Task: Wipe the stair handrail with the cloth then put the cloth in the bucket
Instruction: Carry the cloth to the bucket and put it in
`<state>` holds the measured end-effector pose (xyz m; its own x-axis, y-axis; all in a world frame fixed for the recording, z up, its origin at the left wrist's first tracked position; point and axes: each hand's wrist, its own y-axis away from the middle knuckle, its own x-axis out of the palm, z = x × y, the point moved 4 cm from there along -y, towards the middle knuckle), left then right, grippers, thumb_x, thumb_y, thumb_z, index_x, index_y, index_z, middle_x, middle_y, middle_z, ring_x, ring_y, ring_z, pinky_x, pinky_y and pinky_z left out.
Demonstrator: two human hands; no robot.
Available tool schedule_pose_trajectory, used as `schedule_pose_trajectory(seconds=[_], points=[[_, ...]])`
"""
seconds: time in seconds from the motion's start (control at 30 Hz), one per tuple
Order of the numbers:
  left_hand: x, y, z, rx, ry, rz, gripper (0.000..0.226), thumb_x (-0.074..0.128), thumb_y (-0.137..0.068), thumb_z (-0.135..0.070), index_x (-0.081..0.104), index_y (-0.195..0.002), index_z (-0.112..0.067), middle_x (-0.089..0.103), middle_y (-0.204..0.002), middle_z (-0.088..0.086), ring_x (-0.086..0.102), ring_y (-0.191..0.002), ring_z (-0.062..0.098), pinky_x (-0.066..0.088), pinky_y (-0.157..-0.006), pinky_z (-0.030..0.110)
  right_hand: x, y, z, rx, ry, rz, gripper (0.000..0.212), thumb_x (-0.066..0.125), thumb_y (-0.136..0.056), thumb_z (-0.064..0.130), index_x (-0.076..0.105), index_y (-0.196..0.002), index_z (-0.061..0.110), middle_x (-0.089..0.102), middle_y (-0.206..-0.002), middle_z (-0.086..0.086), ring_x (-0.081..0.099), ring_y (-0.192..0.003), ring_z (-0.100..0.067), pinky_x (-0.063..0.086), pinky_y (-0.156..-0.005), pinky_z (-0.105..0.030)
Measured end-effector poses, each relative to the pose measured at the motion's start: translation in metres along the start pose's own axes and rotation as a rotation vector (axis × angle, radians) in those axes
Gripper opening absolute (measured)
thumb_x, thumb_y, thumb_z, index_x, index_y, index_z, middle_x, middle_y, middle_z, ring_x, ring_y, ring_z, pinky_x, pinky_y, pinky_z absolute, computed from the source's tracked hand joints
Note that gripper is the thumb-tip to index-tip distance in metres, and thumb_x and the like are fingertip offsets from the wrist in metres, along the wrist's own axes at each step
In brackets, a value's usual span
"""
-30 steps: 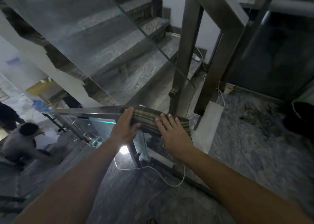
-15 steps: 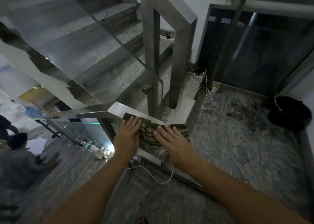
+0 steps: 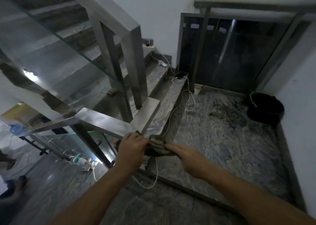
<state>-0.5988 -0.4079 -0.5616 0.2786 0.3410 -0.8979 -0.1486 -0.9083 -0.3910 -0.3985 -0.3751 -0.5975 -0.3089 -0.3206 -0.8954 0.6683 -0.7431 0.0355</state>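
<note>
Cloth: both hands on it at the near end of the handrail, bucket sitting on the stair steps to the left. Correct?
Not quite. The head view shows the left hand and right hand both on the striped cloth at the near end of the handrail, but the black bucket stands on the landing floor in the far right corner, not on the steps.

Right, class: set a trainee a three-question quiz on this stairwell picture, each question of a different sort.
1. True or false: both hands touch the cloth.
2. Where is the bucket? A) on the stairs B) on the landing floor by the right wall C) hanging from the handrail
3. What does the white cable on the step lead to?

Key: 1 true: left hand and right hand both hold it. 2 B. 3 A phone.
</note>
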Motion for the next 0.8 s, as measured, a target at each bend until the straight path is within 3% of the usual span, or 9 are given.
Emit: schedule_pose_trajectory(seconds=[0.07, 0.17, 0.27, 0.43, 0.53, 0.8], points=[[0.011, -0.013, -0.026, 0.014, -0.055, 0.123, 0.021, 0.081, -0.066, -0.027, 0.068, -0.082, -0.02, 0.072, -0.077, -0.001, 0.064, -0.076, 0.02, 0.048, -0.078, 0.03, -0.024, 0.018, -0.021, 0.118, -0.067, -0.026, 0.048, 0.05, -0.093, 0.013, 0.042, -0.138, 0.027, 0.059, -0.125, -0.003, 0.057, -0.105, -0.02, 0.043, -0.083, -0.024], [0.027, -0.038, -0.058, -0.015, 0.026, 0.273, 0.017, 0.064, -0.083, -0.033, 0.062, -0.092, -0.018, 0.068, -0.092, 0.003, 0.061, -0.088, 0.021, 0.047, -0.082, 0.033, -0.06, 0.045, -0.053, 0.242, -0.086, -0.013, 0.028, 0.05, -0.094, 0.024, 0.048, -0.122, 0.024, 0.054, -0.096, 0.001, 0.051, -0.08, -0.013, 0.04, -0.066, -0.026], [0.039, -0.065, -0.088, -0.036, 0.125, 0.443, 0.019, 0.053, -0.089, -0.035, 0.055, -0.096, -0.017, 0.062, -0.098, 0.005, 0.058, -0.092, 0.022, 0.049, -0.082, 0.038, -0.088, 0.066, -0.092, 0.337, -0.091, -0.029, 0.01, 0.053, -0.091, 0.025, 0.056, -0.1, 0.027, 0.06, -0.092, 0.001, 0.056, -0.084, -0.017, 0.047, -0.073, -0.035], [0.047, -0.11, -0.133, 0.08, 0.147, 0.613, 0.018, 0.056, -0.088, -0.026, 0.048, -0.101, -0.017, 0.057, -0.103, 0.006, 0.054, -0.094, 0.025, 0.044, -0.075, 0.036, -0.132, 0.091, -0.139, 0.431, -0.108, -0.017, 0.017, 0.06, -0.086, 0.03, 0.055, -0.073, 0.039, 0.059, -0.078, 0.01, 0.058, -0.078, -0.013, 0.046, -0.069, -0.034], [0.057, -0.142, -0.153, 0.164, 0.12, 0.629, 0.014, 0.055, -0.086, -0.02, 0.047, -0.096, -0.017, 0.057, -0.104, 0.007, 0.055, -0.095, 0.027, 0.041, -0.074, 0.034, -0.153, 0.095, -0.162, 0.493, -0.099, -0.024, 0.008, 0.059, -0.086, 0.027, 0.062, -0.083, 0.034, 0.062, -0.087, 0.005, 0.057, -0.083, -0.014, 0.047, -0.072, -0.035], [0.109, -0.248, -0.179, 0.288, 0.071, 0.577, 0.015, 0.051, -0.089, -0.024, 0.056, -0.102, -0.02, 0.065, -0.1, 0.008, 0.061, -0.092, 0.029, 0.052, -0.079, 0.042, -0.201, 0.081, -0.246, 0.638, -0.037, -0.067, 0.016, 0.059, -0.083, 0.026, 0.068, -0.096, 0.03, 0.068, -0.096, 0.0, 0.061, -0.091, -0.021, 0.051, -0.08, -0.04]])
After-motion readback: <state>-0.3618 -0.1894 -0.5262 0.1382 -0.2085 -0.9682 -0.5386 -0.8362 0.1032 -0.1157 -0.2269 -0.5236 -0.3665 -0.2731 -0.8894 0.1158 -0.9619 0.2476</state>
